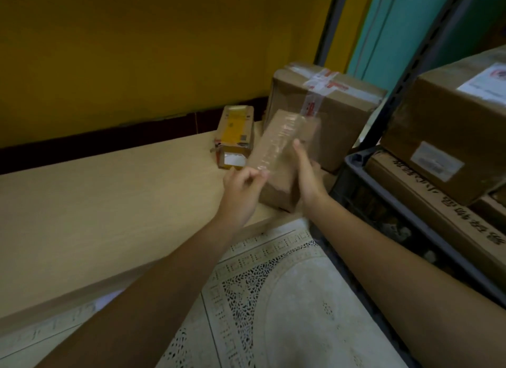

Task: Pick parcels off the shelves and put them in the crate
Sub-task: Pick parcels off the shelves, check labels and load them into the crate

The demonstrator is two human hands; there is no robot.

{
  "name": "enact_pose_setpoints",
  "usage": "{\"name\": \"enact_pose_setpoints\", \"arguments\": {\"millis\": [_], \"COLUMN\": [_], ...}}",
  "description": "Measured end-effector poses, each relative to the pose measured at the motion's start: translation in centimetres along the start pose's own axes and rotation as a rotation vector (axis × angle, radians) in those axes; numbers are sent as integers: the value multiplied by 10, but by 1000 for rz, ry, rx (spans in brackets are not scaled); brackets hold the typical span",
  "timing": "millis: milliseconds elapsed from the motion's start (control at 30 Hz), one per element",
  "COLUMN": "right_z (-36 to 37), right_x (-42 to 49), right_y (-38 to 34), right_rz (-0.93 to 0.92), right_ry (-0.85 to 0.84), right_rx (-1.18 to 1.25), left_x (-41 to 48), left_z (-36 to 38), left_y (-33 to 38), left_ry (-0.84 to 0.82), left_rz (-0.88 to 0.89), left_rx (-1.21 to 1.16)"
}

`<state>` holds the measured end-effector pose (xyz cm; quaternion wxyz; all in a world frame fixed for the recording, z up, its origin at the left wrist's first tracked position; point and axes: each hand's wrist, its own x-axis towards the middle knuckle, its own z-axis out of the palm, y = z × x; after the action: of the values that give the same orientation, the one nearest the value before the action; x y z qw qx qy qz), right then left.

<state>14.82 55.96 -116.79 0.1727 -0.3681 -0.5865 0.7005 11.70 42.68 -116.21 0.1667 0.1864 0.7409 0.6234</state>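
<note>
- Small brown cardboard parcel (284,151) is between both hands, tilted, with its near end low over the wooden shelf (109,203).
- Left hand (242,188): fingers curled, pinching the parcel's near-left corner by the clear tape strip.
- Right hand (306,176): clasps the right face, thumb on top; its fingers are hidden behind the parcel.
- Probably light, stiff carton. Tape looks slick, so grip bare cardboard on the long sides.
- Dark crate (356,162) is just right of the right hand, cartons already inside.
</note>
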Motion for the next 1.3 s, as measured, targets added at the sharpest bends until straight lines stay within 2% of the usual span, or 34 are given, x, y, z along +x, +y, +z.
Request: {"name": "enact_pose_setpoints", "arguments": {"millis": [67, 133, 233, 300, 467, 600, 767, 1000, 1100, 1167, 1233, 1300], "right_z": [0, 0, -7, -13, -23, -35, -47, -37, -27, -17, 0, 26], "right_x": [1, 3, 7, 7, 8, 13, 15, 20, 14, 10, 3, -5], "right_y": [0, 5, 12, 13, 13, 17, 34, 33, 32, 32, 30, 30], "right_rz": [50, 12, -66, -62, 47, 119, 190, 136, 148, 145, 134, 115], "right_ry": [-100, -21, 55, -9, -145, -239, -339, -462, -437, -455, -531, -633], "right_rx": [22, -100, -146, -114, 22, 83, 114, 213, 107, -64, -306, -464], "left_x": [-6, -7, -2, 3, 0, -7, -10, -14, -16, -19, -21, -23], "left_z": [6, 5, -7, -16, -29, -32, -30, -40, -48, -56, -69, -89], "left_y": [-6, -12, -16, -19, -30, -31, -30, -35, -31, -26, -16, -13], "left_ry": [-54, -28, 51, 51, -93, -133, -66, -44, -7, 33, 136, 381], "left_rz": [34, -20, -124, -164, -328, -395, -285, -92, -73, -61, -59, 111], "left_rx": [62, 92, -39, -98, -88, -220, -319, -315, -290, -261, -142, 341]}}
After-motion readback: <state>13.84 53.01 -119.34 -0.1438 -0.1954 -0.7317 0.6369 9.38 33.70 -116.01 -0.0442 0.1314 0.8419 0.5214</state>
